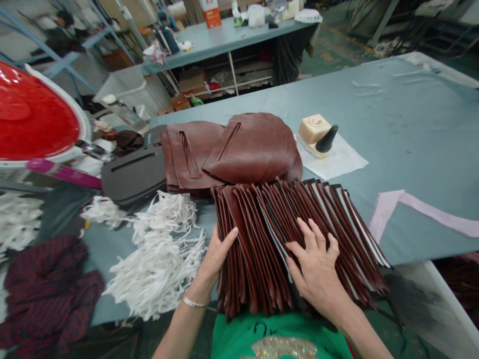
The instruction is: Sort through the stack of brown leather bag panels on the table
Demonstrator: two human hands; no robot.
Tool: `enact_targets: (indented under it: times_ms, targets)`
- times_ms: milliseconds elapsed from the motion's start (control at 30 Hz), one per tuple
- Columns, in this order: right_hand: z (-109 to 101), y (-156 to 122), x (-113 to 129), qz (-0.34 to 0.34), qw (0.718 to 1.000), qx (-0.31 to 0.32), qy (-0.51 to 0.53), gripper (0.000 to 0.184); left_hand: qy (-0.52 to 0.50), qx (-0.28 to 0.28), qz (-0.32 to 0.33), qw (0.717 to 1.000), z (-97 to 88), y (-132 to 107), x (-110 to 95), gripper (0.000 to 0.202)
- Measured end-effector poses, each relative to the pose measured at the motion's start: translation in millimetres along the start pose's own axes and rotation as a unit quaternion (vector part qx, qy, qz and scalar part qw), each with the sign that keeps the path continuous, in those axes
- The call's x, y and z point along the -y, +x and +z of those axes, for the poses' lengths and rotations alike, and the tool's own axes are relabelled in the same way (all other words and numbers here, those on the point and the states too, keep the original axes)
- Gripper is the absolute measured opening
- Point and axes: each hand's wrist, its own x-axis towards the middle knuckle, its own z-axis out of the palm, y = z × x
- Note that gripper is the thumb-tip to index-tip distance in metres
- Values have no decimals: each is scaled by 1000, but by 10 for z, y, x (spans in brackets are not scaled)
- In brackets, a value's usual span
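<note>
- While bracing the row of folded brown pieces (243,239) from two places, seemed to call for light, even pressure, enough to hold the folds on edge without creasing them.
- Looked best done with the outer end firmly backed, so as not to let the pieces fan out or slide sideways.
- Probably needed extra care at the pale and dark layers (275,242) among the folds, to avoid skewing any.
- Rested the left hand (215,252) at the row's left end, with the thumb laid over the nearest folds.
- Could not tell whether pinching there or merely cupping, with most of the left fingers hidden.
- Spread the right hand (314,264) over the row, right of its middle, palm down, fingers parted and slightly bent, touching the upper edges without closing on any piece.
- Found the row itself at the near edge of the table (392,139), with the green shirt (235,339) just on its near side.
- Saw white strips (157,264) heaped left of the row, slit brown panels (254,149) stacked just beyond it, and a pale block (314,128) on a white sheet (337,163) beyond its right half.
</note>
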Motion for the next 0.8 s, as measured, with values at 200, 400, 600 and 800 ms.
enact_targets:
  times_ms: [200,400,600,800]
  targets:
    - [85,30,-162,-13,999,-28,-21,47,15,2,8,1000,6,-11,-42,59]
    - [117,60,-136,-7,1000,-4,-17,22,20,-2,19,1000,13,-40,-69,56]
    - [148,75,-51,-13,1000,-1,-6,24,20,-7,16,1000,11,-24,-74,55]
    - [326,99,-126,-19,996,-78,-31,28,8,-13,14,1000,8,-11,-53,56]
